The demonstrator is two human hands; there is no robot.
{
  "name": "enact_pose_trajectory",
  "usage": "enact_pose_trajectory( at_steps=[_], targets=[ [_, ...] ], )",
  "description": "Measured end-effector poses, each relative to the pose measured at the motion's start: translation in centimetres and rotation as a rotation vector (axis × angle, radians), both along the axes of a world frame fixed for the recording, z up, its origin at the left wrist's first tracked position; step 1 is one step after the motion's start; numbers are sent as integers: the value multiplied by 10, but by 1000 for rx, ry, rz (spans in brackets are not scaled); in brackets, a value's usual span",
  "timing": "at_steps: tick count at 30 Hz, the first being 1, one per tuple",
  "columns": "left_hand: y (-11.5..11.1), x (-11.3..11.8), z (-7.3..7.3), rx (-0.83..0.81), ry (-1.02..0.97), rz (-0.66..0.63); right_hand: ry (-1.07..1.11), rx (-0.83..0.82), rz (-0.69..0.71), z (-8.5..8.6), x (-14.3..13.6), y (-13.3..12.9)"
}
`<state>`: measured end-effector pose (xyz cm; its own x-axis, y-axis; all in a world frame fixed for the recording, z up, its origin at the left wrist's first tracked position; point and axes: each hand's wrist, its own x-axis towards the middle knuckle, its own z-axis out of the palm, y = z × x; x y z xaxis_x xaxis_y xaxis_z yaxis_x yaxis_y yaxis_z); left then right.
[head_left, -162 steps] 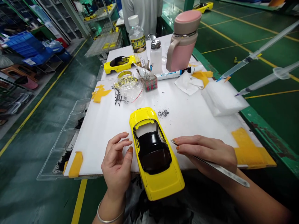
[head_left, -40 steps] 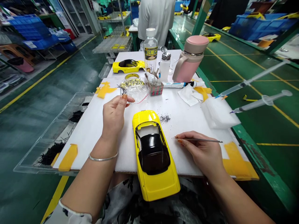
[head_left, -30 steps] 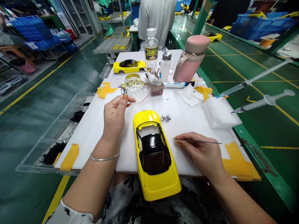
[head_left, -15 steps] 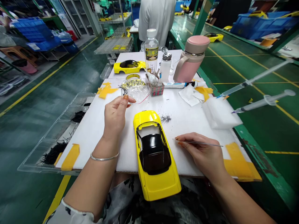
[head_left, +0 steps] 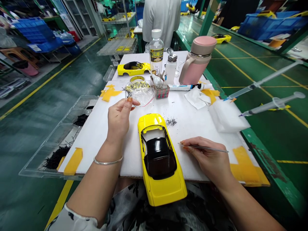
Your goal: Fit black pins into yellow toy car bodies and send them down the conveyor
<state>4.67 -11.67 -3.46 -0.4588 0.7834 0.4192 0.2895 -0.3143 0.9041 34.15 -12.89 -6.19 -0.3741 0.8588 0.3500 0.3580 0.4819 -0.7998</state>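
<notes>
Clear plastic compartment tray [head_left: 27,166]: along the left side of the white-topped bench [head_left: 93,128], black slivers lying in it.
Left arm: reaches up and inward from the lower left, a thin silver bangle [head_left: 108,163] around the wrist.
Left hand [head_left: 118,118]: raised, thumb side toward the camera, fingers curled and pointing right, just short of a crumpled transparent plastic bag [head_left: 143,97] in view.
Left grip: thumb and forefinger drawn together; whether anything is pinched there, I cannot tell.
Yellow model car body with a black roof [head_left: 160,160]: upright between the two hands, apart from both, its near end jutting past the bench's front edge.
Scatter of tiny black specks [head_left: 171,122]: on the bench, just beside the car body's far right corner.
Right arm: slants up and left from the lower right.
Right hand [head_left: 207,154]: low, over the bench right of the car body, knuckles up, fingers stretched leftward.
Right grip: grasping slim silver metal tweezers [head_left: 222,150] between thumb and fingers, nearly level, tips toward the car body.
</notes>
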Motion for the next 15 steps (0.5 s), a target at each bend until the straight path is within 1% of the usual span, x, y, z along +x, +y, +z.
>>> enact_pose_trajectory(
  at_steps=[2,4,8,11,13,15],
  targets=[
    [1,-1,-1,-1,2,3,8,40,13,1,2,-3],
    [2,-2,-2,-12,4,11,13,120,59,2,5,-8],
    [3,-3,-3,-29,5,16,0,362,192,0,14,-19],
    [3,-3,-3,-30,5,15,-33,504,202,-4,17,-23],
    [3,-3,-3,-31,5,19,-55,557,209,-5,17,-24],
    [3,-3,-3,-34,6,20,-78,574,220,-5,16,-24]
  ],
)
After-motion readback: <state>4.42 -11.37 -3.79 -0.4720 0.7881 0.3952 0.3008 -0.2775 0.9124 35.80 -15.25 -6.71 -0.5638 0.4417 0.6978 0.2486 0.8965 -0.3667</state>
